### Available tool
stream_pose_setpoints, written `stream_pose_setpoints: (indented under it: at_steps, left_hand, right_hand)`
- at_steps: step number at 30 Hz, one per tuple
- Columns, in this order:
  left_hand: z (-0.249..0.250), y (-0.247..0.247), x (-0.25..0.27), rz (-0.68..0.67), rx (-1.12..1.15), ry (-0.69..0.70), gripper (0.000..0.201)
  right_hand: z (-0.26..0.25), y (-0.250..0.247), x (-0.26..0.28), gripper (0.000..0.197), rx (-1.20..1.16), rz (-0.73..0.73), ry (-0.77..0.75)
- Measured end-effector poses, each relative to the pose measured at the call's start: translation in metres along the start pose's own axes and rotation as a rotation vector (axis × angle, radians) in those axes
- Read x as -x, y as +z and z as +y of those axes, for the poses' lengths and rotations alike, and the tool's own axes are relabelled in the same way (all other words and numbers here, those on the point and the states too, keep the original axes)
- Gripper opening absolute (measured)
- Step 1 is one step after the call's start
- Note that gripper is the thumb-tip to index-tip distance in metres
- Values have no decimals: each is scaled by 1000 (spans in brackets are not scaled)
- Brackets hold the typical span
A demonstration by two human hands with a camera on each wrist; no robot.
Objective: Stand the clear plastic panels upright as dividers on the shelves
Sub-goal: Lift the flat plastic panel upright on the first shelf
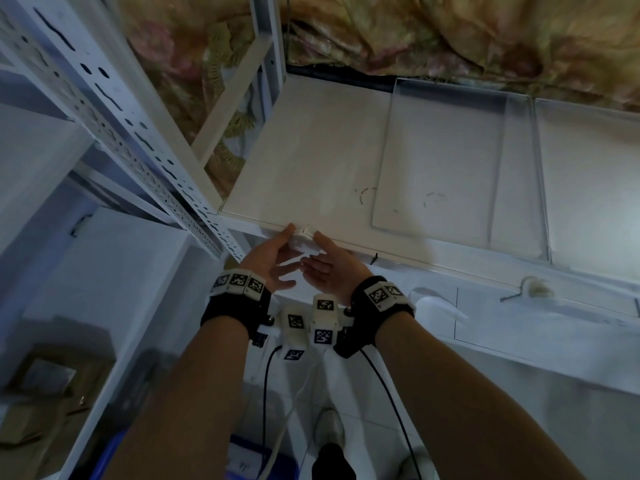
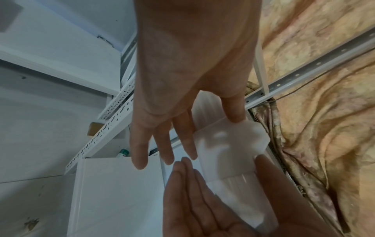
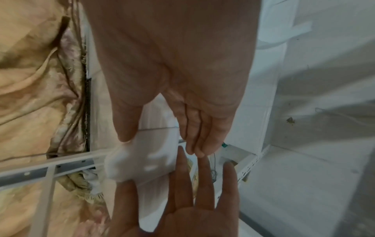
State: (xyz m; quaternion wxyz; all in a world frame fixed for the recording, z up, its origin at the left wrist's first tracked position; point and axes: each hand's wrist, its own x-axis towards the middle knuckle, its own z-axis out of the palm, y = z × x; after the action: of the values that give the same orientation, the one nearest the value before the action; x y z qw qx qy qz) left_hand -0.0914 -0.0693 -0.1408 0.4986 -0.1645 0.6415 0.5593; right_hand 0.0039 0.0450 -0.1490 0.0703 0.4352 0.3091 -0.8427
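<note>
A small white plastic clip (image 1: 304, 241) sits on the front edge of the white shelf board (image 1: 311, 150). My left hand (image 1: 282, 254) and right hand (image 1: 320, 261) meet at it, one thumb pressing each side, with the fingers straight and off it. The left wrist view shows the left hand (image 2: 182, 125), its thumb on the clip (image 2: 229, 144), and the right hand (image 2: 202, 200) opposite. The right wrist view shows the right hand (image 3: 182, 80), the clip (image 3: 142, 160) and the left hand (image 3: 182, 208). A clear panel (image 1: 440, 157) stands on the shelf to the right, and a second clear panel (image 1: 540, 174) stands beyond it.
A perforated white upright post (image 1: 114, 109) rises on the left. A floral curtain (image 1: 450, 29) hangs behind the rack. Another small whitish piece (image 1: 535, 285) hangs on the front rail at the right. Cardboard boxes (image 1: 41, 393) lie low on the left, and a blue bin (image 1: 242, 459) is on the floor.
</note>
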Motion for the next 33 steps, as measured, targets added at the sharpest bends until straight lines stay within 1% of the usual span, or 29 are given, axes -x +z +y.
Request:
stream_pose_setpoints:
  at_steps: [2, 5, 8, 11, 13, 15, 17, 18, 25, 33]
  left_hand:
    - [-1, 1, -1, -9, 18, 1, 61]
    - [-4, 1, -4, -28, 53, 7, 64]
    - [-7, 4, -6, -21, 58, 17, 60]
    - [-8, 6, -4, -9, 43, 23, 65]
    - [-8, 9, -3, 6, 46, 22, 61]
    - [-10, 16, -1, 8, 43, 17, 57]
    - [-15, 25, 0, 4, 42, 16, 59]
    - [-18, 31, 1, -4, 43, 16, 60]
    - [-32, 58, 2, -22, 45, 33, 62]
    - [-40, 74, 7, -78, 89, 70, 49]
  right_hand:
    - [0, 1, 0, 44, -12, -9, -15]
    - [0, 3, -1, 29, -37, -32, -17]
    - [3, 6, 0, 26, -38, -34, -23]
    - [2, 9, 0, 27, -26, -36, -15]
    - [2, 8, -1, 29, -19, -21, -20]
    - [3, 1, -1, 41, -3, -15, -39]
    - [5, -11, 3, 56, 8, -13, -49]
    - [5, -17, 6, 58, 10, -7, -54]
    - [-1, -47, 22, 51, -25, 17, -91]
    - [6, -66, 17, 45, -132, 25, -119]
